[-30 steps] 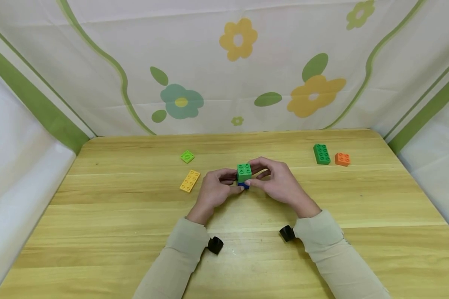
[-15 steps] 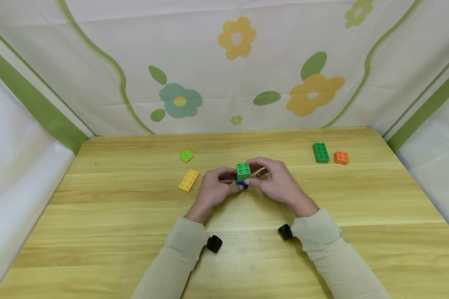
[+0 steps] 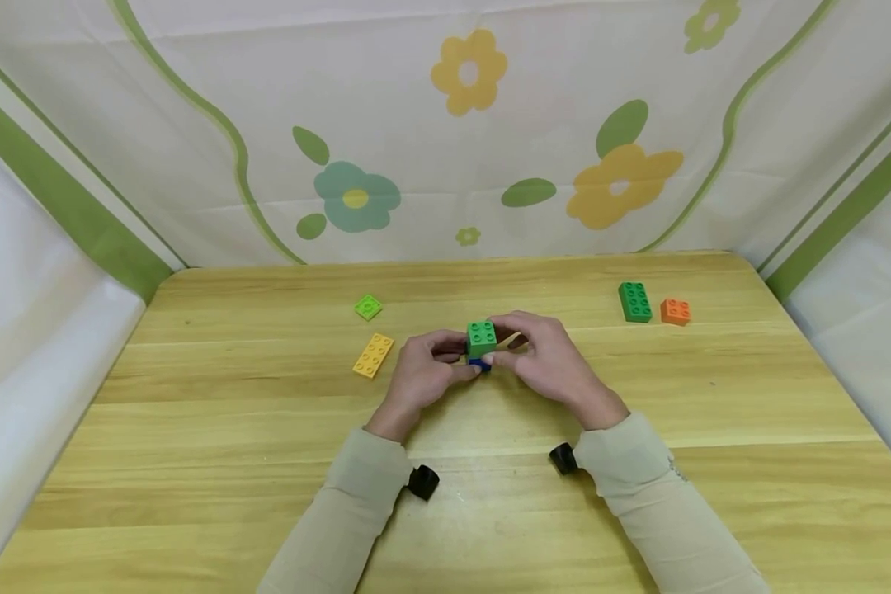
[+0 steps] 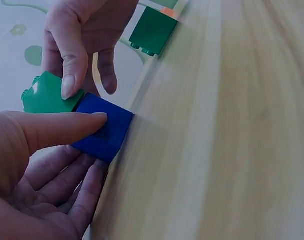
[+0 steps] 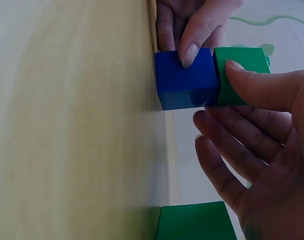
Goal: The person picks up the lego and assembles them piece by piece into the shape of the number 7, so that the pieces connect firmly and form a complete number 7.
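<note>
A bright green block [image 3: 481,338] with several studs sits on top of a blue block [image 5: 186,80] at the middle of the table. My left hand [image 3: 426,375] grips the blue block low down, its thumb across the near face and its fingers behind. From the other side my right hand [image 3: 549,359] pinches the green block [image 5: 236,75] between thumb and fingers. A thin dark gap shows between the two blocks in the right wrist view. The blue block [image 4: 104,130] stands at the table surface in the left wrist view.
On the left lie a yellow eight-stud brick [image 3: 374,355] and a lime green square plate [image 3: 368,307]. At the back right are a dark green brick [image 3: 634,302] and an orange brick [image 3: 675,311]. A flower-printed cloth [image 3: 416,124] hangs behind the wooden table [image 3: 193,429].
Both hands keep their holds on the stacked blocks, with hardly any movement. The whole head view has shifted slightly.
</note>
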### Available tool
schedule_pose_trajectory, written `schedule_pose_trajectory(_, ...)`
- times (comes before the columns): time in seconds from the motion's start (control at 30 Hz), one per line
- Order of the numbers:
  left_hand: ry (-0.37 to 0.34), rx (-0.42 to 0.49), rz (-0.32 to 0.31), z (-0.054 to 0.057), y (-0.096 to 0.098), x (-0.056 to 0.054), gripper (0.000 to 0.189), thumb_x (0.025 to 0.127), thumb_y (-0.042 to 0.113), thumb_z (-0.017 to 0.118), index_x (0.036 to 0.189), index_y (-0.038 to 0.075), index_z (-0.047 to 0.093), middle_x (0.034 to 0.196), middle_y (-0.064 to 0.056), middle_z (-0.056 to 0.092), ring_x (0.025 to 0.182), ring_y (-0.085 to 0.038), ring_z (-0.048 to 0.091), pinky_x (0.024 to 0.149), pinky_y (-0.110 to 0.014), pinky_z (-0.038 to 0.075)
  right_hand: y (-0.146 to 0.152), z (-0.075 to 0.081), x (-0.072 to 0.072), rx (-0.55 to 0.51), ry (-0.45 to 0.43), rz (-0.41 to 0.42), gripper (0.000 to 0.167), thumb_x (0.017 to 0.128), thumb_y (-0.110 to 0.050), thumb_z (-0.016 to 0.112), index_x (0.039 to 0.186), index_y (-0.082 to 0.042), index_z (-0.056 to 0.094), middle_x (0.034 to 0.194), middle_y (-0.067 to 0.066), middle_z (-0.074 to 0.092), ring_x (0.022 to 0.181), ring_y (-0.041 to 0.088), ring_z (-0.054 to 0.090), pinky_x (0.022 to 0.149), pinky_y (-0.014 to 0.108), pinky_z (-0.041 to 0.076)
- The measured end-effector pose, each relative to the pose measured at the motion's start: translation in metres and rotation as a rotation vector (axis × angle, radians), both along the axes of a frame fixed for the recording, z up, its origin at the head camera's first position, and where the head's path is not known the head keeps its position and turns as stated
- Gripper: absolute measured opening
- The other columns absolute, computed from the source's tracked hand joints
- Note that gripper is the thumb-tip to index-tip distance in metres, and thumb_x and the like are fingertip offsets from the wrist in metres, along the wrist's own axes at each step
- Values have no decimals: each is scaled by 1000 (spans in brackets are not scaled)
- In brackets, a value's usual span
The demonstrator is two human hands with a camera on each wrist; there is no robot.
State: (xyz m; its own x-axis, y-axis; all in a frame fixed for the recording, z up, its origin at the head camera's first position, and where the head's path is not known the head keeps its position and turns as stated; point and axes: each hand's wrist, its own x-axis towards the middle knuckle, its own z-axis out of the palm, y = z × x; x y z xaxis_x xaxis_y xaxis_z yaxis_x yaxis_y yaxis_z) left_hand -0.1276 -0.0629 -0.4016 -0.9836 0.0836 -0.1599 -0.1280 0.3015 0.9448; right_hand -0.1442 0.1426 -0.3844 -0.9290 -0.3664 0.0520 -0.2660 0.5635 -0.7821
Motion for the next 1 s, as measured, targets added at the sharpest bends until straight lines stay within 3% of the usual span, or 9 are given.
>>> schedule_pose_trajectory(0.3,19,-29,-8,1,1,-1,42,84,5,91,124,6,79,124,-13,79,120,-29,74,108,-41,60,3,7,-1,8,-49,24,46,96,-17,82,140,-12,70,130,7,75,113,28,73,98,49,63)
schedule_pose_trajectory(0.53,13,-31,-11,-1,1,0,41,84,7,91,124,7,79,124,-12,79,120,-29,74,108,-42,60,8,6,-3,-101,-129,0,50,94,-25,86,140,-19,69,130,2,75,116,25,72,101,47,62)
schedule_pose_trajectory(0.77,14,-37,-10,-1,0,0,42,84,5,91,124,7,79,123,-12,79,119,-29,75,107,-41,61,11,7,-3,-191,-167,-17,37,98,-25,82,133,-18,73,131,5,75,113,27,75,97,43,64)
schedule_pose_trajectory(1.0,25,-44,-13,0,-1,0,41,85,4,90,125,7,79,123,-12,79,119,-28,74,107,-41,61,7,8,-3,-182,-75,5,31,98,-22,82,129,-18,77,128,3,77,110,24,76,97,45,63)
